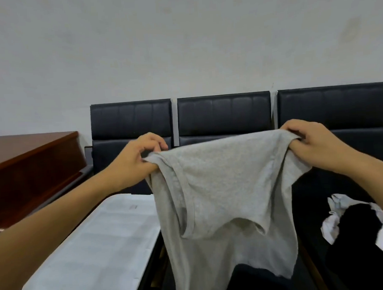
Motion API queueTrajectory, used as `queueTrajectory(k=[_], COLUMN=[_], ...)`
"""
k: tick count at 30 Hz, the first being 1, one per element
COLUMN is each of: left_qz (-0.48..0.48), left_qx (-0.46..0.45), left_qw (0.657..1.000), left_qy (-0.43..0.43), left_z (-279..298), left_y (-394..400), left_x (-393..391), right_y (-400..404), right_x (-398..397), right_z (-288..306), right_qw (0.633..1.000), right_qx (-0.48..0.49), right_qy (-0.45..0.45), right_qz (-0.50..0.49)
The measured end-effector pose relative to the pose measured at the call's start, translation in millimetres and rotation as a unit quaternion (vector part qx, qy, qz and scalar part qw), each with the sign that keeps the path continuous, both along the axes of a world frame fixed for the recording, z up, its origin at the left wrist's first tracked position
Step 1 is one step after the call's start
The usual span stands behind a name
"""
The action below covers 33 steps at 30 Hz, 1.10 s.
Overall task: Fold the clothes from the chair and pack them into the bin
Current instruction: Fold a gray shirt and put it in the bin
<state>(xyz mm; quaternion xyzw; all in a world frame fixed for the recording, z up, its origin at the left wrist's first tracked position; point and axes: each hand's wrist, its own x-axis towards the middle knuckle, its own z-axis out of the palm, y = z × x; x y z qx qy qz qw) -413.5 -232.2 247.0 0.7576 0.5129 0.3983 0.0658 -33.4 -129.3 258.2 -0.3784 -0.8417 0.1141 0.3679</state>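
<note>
We hold a soft, heather-grey knit shirt (221,187) up in the air in front of a row of black padded chairs (224,115) — its top edge stretched sideways between our hands, its long axis hanging straight down. Our left hand (134,162) pinches one upper corner with curled fingers; our right hand (313,144) grips the other. A smooth white lid (92,247) lies lower left beside a glossy wooden desk (33,165); crumpled black and white clothes (354,225) sit lower right.

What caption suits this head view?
Left hand and right hand hold a grey shirt up before black chairs.
</note>
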Motion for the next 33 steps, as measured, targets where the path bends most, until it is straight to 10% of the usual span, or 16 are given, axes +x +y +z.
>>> queueTrajectory(k=[6, 12, 19, 33], left_qz=[0.022, 0.033, -0.043, 0.006], left_qx=[0.028, -0.025, -0.093, -0.365], left_qw=[0.999, 0.999, 0.995, 0.930], left_qy=[-0.027, 0.026, -0.013, -0.037], left_z=[11, 19, 23, -120], left_y=[-8, -22, -61, 100], left_x=[3, -6, -8, -34], right_y=[-6, -8, -38, 121], right_x=[8, 26, 40, 11], right_z=[7, 12, 34, -113], right_qw=[0.999, 0.931, 0.981, 0.874], right_qx=[-0.013, 0.037, -0.100, -0.431], right_qy=[-0.032, -0.355, -0.118, -0.216], right_qz=[-0.005, -0.073, 0.119, 0.055])
